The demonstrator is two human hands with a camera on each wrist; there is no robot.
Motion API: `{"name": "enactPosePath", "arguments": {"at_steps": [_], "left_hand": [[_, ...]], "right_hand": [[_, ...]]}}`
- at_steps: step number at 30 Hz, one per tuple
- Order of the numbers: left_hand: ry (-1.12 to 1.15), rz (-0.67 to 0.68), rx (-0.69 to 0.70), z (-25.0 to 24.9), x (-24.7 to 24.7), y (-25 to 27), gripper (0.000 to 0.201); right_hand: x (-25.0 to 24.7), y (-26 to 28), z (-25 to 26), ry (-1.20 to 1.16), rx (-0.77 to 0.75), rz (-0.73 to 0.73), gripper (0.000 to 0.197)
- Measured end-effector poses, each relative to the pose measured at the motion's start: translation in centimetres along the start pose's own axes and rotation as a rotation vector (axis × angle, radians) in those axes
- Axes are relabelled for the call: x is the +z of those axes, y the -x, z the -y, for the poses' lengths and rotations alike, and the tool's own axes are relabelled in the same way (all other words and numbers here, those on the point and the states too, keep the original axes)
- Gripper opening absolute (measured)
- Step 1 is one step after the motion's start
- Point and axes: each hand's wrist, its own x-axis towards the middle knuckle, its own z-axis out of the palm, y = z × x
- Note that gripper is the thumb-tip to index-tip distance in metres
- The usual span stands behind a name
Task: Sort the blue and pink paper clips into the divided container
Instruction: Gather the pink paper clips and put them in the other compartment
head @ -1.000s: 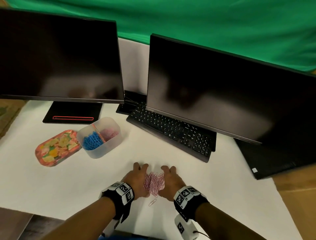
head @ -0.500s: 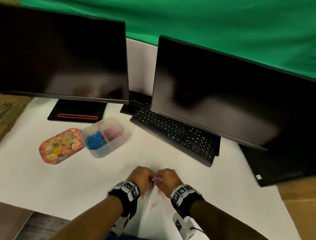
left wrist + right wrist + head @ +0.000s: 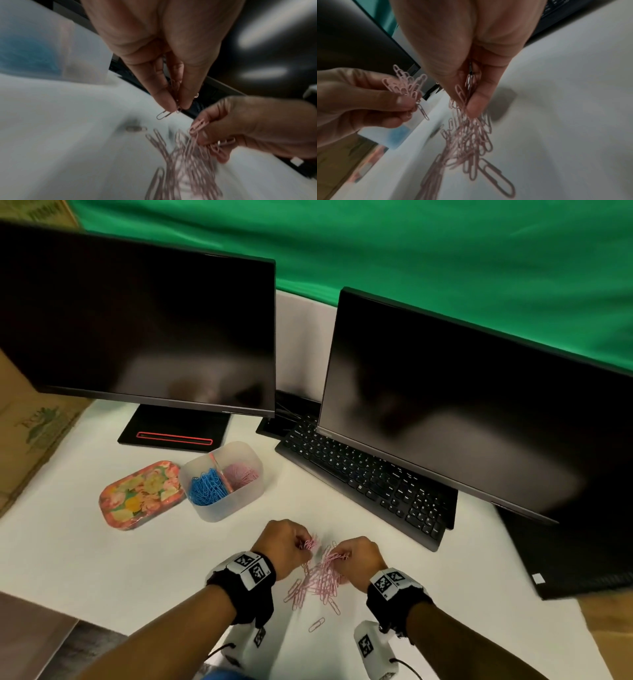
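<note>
A heap of pink paper clips (image 3: 318,580) lies on the white table between my hands. My left hand (image 3: 291,546) pinches a small bunch of pink clips (image 3: 406,85) just above the table. My right hand (image 3: 356,559) pinches another bunch of pink clips (image 3: 469,86), with more hanging tangled below it. The translucent divided container (image 3: 236,505) stands to the far left; its left half holds blue clips (image 3: 205,491), its right half pink clips (image 3: 241,474). One stray pink clip (image 3: 317,625) lies nearer to me.
A flowered tin tray (image 3: 140,494) sits left of the container. A black keyboard (image 3: 366,484) and two dark monitors (image 3: 137,330) fill the back and right. A cardboard box (image 3: 30,426) stands at the far left, beyond the table edge.
My hands gathered the pink pile together, then each took a bunch, rose and drew apart; loose clips now trail on the table between them.
</note>
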Motion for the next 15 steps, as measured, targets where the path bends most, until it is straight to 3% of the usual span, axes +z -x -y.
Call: {"name": "enactPosePath", "arguments": {"at_steps": [4,10,15], "left_hand": [[-0.005,-0.079,0.004,-0.7,-3.7,-0.4,0.012],[-0.028,-0.245,-0.105,-0.4,-10.2,-2.4,0.005],[-0.048,-0.352,-0.287,0.3,-13.2,-5.1,0.02]], "right_hand": [[-0.6,0.1,0.9,-0.22,0.023,0.025,0.016],[-0.8,-1.0,4.5,-0.404,-0.045,0.086,0.011],[-1.2,-2.7,10.1,-0.477,-0.1,0.089,0.01]]}}
